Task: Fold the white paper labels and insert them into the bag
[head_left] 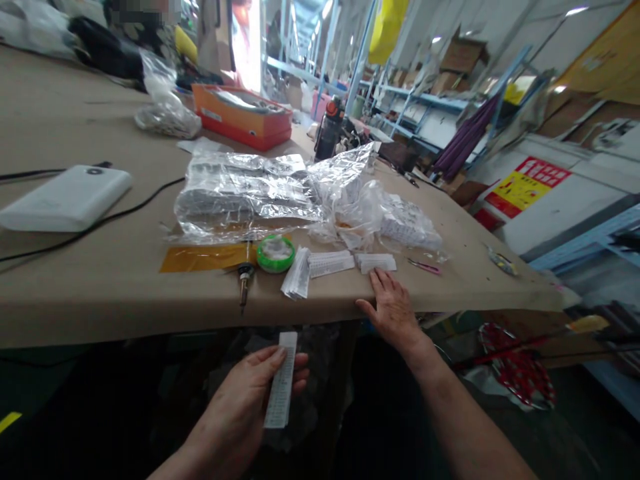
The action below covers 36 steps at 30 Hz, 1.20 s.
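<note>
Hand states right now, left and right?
Left hand: closed, holding a narrow white printed paper-like strip.
Right hand: open, at the near edge of the rightmost loose white rectangular paper-like stack.

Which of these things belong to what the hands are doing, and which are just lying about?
Seemingly part of the job:
white printed strip, held in the left hand
strip stack, touched by the right hand
neighbouring strips

Apparently just lying about:
white device
dark bottle
orange box
</note>
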### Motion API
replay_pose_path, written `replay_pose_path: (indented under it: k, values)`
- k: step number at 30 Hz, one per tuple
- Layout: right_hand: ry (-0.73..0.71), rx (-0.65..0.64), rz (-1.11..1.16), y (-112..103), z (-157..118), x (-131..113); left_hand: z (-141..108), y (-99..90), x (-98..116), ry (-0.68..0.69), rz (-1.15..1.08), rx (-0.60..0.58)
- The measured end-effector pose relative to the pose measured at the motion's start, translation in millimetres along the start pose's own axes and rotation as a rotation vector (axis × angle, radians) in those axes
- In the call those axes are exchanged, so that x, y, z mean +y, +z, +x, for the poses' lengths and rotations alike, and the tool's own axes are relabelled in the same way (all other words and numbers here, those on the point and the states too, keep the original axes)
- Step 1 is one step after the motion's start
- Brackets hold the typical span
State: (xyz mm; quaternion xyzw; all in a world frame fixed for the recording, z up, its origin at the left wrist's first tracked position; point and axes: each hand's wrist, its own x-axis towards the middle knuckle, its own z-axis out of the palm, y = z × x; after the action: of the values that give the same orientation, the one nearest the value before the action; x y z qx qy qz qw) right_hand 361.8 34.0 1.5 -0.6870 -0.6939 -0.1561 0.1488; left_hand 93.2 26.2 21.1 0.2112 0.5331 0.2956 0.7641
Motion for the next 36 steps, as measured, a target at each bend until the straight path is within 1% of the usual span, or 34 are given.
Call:
replay_pose_path:
  k: [2,6,9,13,16,19,21,22,24,26,27,29,30,32,34,36]
  values:
    - [-0.047,-0.021,0.024,0.7,-4.4,5.2,0.1,-1.2,-1.7,0.000,0.003,0.008]
    - [-0.081,0.059,0.148,-3.7,-9.3,11.0,-0.6,-1.4,-1.5,0.000,0.012,-0.002]
    - [-0.096,0.084,0.244,-5.5,-7.7,12.8,-1.3,0.3,0.6,-0.016,0.015,0.019]
    - [-0.053,0.075,0.283,-3.4,-4.2,14.1,-0.2,0.6,0.7,-0.014,-0.007,0.004]
    - [-0.098,0.067,0.310,-2.0,-4.1,19.2,1.1,-1.2,-0.8,0.000,-0.038,-0.014]
    - [-0.117,0.140,0.421,-3.7,-8.3,19.6,0.5,-2.5,-1.4,0.003,-0.073,-0.010]
    - [-0.088,0.201,0.478,-7.4,-14.0,7.0,-0.5,-2.8,-1.9,-0.002,-0.093,-0.017]
    - [-0.074,0.226,0.504,-10.0,-17.8,-4.9,-0.7,-2.9,-2.5,-0.010,-0.104,-0.020]
    - [-0.073,0.288,0.589,-16.1,-26.8,-38.5,-0.2,-3.0,-4.5,-0.017,-0.135,-0.026]
    - [-0.154,0.255,0.694,-21.3,-36.8,-78.8,1.4,-3.6,-7.3,0.000,-0.186,-0.051]
    - [-0.222,0.233,0.728,-22.5,-41.8,-98.4,2.2,-4.3,-8.6,0.019,-0.219,-0.076]
    - [-0.344,0.183,0.709,-21.0,-50.3,-130.5,3.5,-6.4,-10.6,0.063,-0.283,-0.124]
    - [-0.388,0.158,0.677,-18.4,-53.7,-141.8,3.8,-7.9,-11.1,0.080,-0.311,-0.125]
    - [-0.436,0.120,0.602,-11.8,-58.2,-154.7,4.0,-11.4,-11.2,0.100,-0.349,-0.079]
    - [-0.456,0.100,0.553,-6.3,-60.0,-157.8,4.2,-14.6,-10.5,0.114,-0.376,-0.030]
    - [-0.474,0.089,0.538,-4.7,-60.2,-156.7,4.5,-16.7,-9.7,0.116,-0.393,-0.023]
